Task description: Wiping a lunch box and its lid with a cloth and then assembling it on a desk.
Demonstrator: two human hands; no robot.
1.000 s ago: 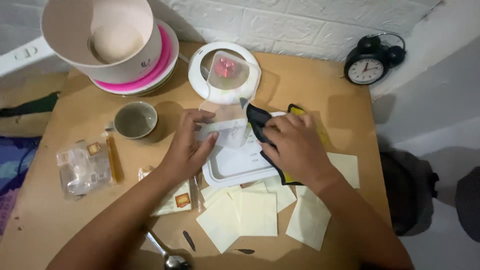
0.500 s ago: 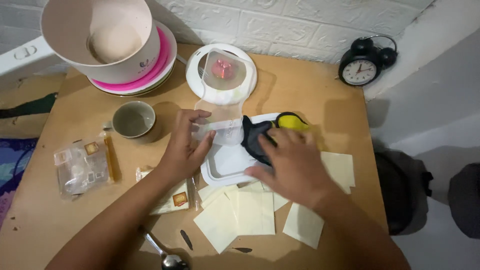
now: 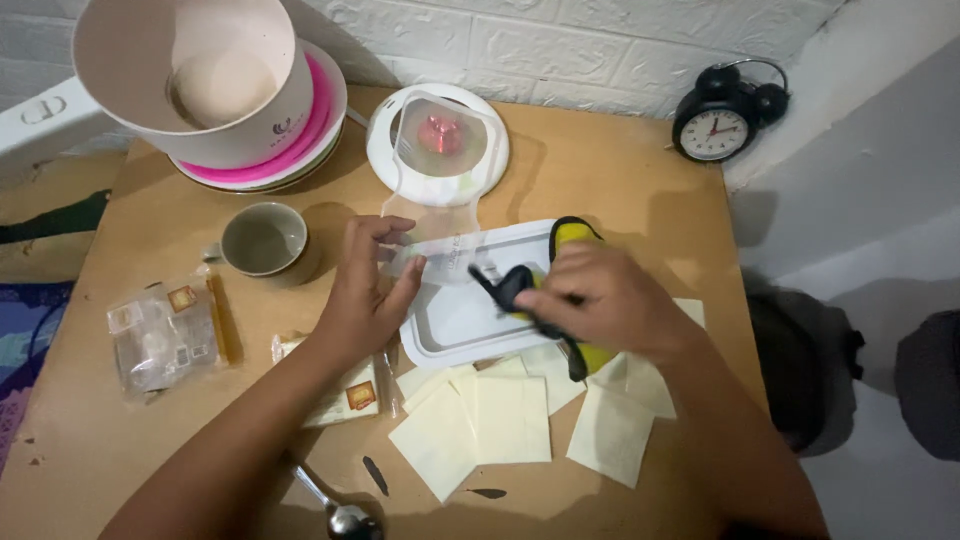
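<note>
Head view: right hand (image 3: 600,300) dragged cloth (image 3: 575,240) lower across tray (image 3: 450,335).

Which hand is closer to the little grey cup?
Left. The left hand lies just right of the cup, holding a clear plastic lid; the right hand is farther right, over the white tray, gripping a cloth.

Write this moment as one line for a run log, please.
left hand: steadies clear lid | right hand: presses black-and-yellow cloth into white tray | nearby: cream paper squares, cup
</note>
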